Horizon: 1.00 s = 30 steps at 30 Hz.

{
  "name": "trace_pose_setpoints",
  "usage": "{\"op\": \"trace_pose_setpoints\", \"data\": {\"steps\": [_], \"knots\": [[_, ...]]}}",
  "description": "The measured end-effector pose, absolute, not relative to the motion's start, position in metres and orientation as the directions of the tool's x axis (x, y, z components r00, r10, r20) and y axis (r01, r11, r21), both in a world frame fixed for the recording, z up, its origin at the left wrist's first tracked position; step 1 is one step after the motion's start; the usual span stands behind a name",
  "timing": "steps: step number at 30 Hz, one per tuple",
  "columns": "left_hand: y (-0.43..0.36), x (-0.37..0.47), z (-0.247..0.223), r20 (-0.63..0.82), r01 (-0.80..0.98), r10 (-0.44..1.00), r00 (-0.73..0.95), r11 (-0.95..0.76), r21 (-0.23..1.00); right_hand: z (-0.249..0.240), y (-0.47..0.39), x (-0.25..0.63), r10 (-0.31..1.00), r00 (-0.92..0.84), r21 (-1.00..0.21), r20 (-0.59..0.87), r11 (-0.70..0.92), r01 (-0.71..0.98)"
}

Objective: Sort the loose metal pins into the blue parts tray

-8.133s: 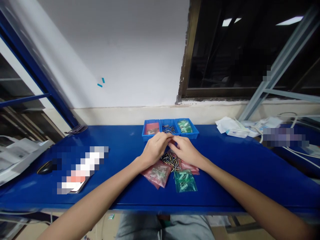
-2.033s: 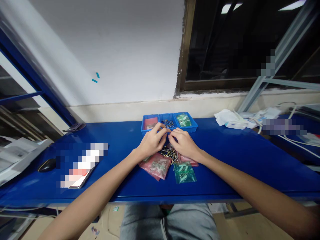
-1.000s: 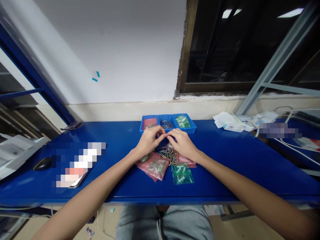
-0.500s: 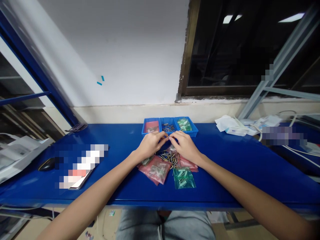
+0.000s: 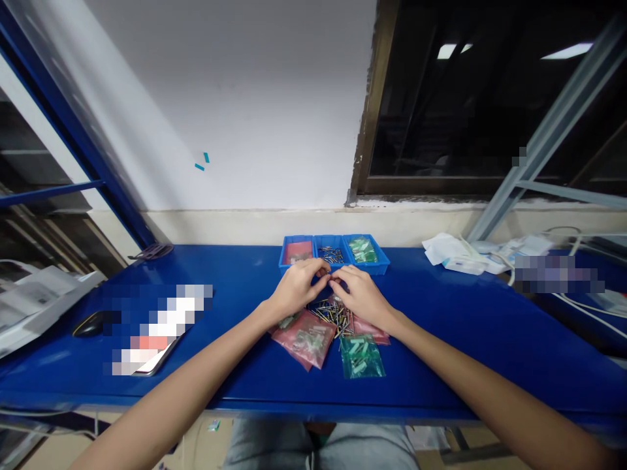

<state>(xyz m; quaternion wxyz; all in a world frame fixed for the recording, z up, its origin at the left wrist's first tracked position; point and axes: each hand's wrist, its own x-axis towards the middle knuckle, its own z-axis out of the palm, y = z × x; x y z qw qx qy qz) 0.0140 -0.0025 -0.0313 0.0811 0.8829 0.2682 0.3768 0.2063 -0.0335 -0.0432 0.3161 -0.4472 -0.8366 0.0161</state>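
Fingertips bent inward, my left hand (image 5: 298, 286) and my right hand (image 5: 361, 291) meet above a heap of thin metal pins (image 5: 339, 320). Both are closed in a pinch; whatever lies between the fingers is too small to make out. Under my left hand are pink plastic bags (image 5: 304, 341) with pale parts inside. Another pink bag (image 5: 371, 331) lies partly under my right wrist. Nearer me is a green bag (image 5: 362, 359) holding white pieces. Just beyond my fingers stands a blue three-part bin (image 5: 367, 268), with pink bags, loose metal pins and green bags in its compartments.
On the left of the blue table (image 5: 441, 313) are a phone-like device (image 5: 161, 352), a dark mouse (image 5: 93, 323) and white equipment (image 5: 39, 300). White wrappers (image 5: 455, 254) and cables (image 5: 592, 307) lie on the right. A wall and window stand behind.
My fingertips have shifted slightly and curled in more; the thin thing glimpsed between them before is now hidden. The camera view has tilted a little. Bags and pin heap look unchanged.
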Motion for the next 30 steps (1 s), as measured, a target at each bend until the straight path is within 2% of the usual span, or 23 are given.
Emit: {"op": "trace_pose_setpoints", "data": {"steps": [9, 18, 20, 25, 30], "knots": [[-0.0066, 0.0158, -0.0272, 0.631, 0.352, 0.534, 0.563, -0.845, 0.401, -0.0433, -0.0327, 0.2064, 0.739, -0.425, -0.264, 0.522, 0.614, 0.744], [-0.0061, 0.0165, -0.0266, 0.638, 0.326, 0.536, 0.552, -0.844, 0.426, -0.0441, -0.0317, 0.2084, 0.748, -0.411, -0.27, 0.521, 0.601, 0.752], [-0.0067, 0.0175, -0.0264, 0.628, 0.316, 0.551, 0.549, -0.833, 0.454, -0.0446, -0.0316, 0.2085, 0.75, -0.409, -0.274, 0.52, 0.6, 0.751], [-0.0052, 0.0204, -0.0284, 0.604, 0.263, 0.656, 0.454, -0.746, 0.612, -0.0423, -0.0325, 0.2088, 0.746, -0.405, -0.287, 0.53, 0.607, 0.741], [-0.0016, 0.0188, -0.0297, 0.6, 0.273, 0.655, 0.459, -0.747, 0.606, -0.04, -0.0331, 0.2085, 0.738, -0.39, -0.309, 0.551, 0.614, 0.726]]}}
